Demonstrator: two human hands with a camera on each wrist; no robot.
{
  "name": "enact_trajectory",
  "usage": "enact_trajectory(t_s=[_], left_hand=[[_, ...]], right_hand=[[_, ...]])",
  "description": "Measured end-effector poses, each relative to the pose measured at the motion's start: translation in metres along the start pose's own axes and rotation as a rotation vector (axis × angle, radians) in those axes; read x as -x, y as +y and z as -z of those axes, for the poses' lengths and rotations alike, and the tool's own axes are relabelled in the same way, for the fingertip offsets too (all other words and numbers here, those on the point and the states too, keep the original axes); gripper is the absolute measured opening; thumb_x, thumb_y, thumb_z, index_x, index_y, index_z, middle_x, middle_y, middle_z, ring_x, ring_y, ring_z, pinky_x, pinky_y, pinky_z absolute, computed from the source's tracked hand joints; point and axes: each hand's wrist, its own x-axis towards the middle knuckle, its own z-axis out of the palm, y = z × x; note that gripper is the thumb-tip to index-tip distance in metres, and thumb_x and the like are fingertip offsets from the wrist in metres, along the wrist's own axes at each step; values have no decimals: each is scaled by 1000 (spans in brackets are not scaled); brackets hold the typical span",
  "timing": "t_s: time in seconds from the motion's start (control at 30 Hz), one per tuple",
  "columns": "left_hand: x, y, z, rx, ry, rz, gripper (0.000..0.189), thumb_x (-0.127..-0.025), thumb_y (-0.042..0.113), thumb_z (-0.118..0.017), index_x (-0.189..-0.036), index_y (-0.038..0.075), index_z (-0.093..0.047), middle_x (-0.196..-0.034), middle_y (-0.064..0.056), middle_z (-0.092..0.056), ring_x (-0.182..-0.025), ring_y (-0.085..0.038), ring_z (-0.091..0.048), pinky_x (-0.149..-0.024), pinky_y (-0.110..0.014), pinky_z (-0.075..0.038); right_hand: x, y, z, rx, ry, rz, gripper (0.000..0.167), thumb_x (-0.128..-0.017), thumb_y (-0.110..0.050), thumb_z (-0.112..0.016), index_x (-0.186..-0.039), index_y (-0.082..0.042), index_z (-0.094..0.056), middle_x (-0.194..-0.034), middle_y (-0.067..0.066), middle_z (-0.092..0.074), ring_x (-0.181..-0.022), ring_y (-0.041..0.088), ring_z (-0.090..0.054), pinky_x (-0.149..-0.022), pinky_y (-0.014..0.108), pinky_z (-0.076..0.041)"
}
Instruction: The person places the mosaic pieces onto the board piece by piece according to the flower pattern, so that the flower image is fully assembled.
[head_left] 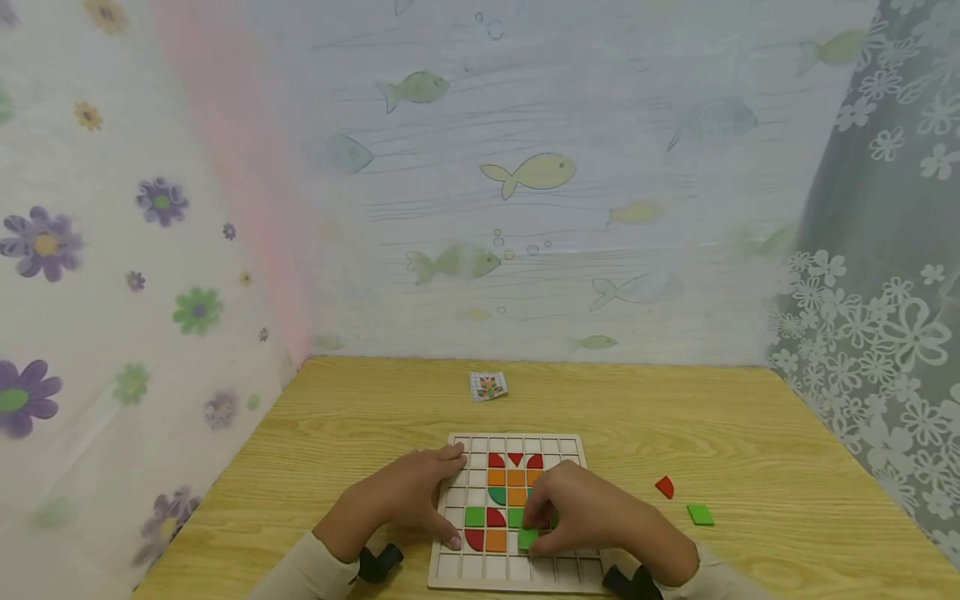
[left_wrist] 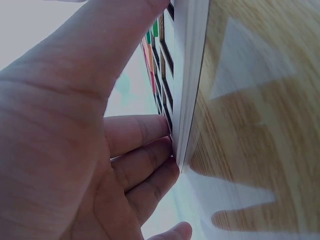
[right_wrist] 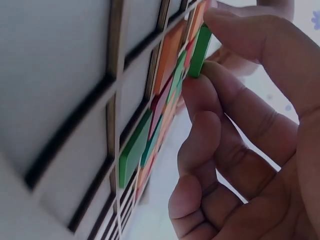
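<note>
A pale wooden grid board [head_left: 441,533] lies in front of me, partly filled with red, orange and green tiles. My right hand [head_left: 592,512] pinches a green square tile [head_left: 528,540] between thumb and fingers, low over the board's lower middle. In the right wrist view that green tile [right_wrist: 200,51] stands edge-on above the grid. My left hand [head_left: 401,496] rests spread along the board's left side, fingertips [left_wrist: 162,145] touching its edge. Beside an orange square [head_left: 496,542] sits a red quarter-round tile [head_left: 474,540]. The right hand hides part of the pattern.
To the right of the board, a red quarter-round tile [head_left: 666,487] and a green square tile [head_left: 701,515] lie loose on the wooden table [head_left: 360,400]. A small picture card [head_left: 488,386] with a gridded figure lies behind the board.
</note>
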Motion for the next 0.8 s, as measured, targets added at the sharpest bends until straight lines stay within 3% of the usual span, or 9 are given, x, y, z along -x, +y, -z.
enact_trajectory(t_s=[0.8], left_hand=[[0, 0, 0, 4, -3, 1, 114, -69, 66, -88, -159, 11, -43, -167, -8, -36, -154, -30, -36, -122, -61, -31]], right_hand=[[-12, -10, -10, 77, 10, -61, 14, -76, -25, -93, -85, -24, -83, -77, -19, -67, -68, -3, -59, -62, 14, -50]])
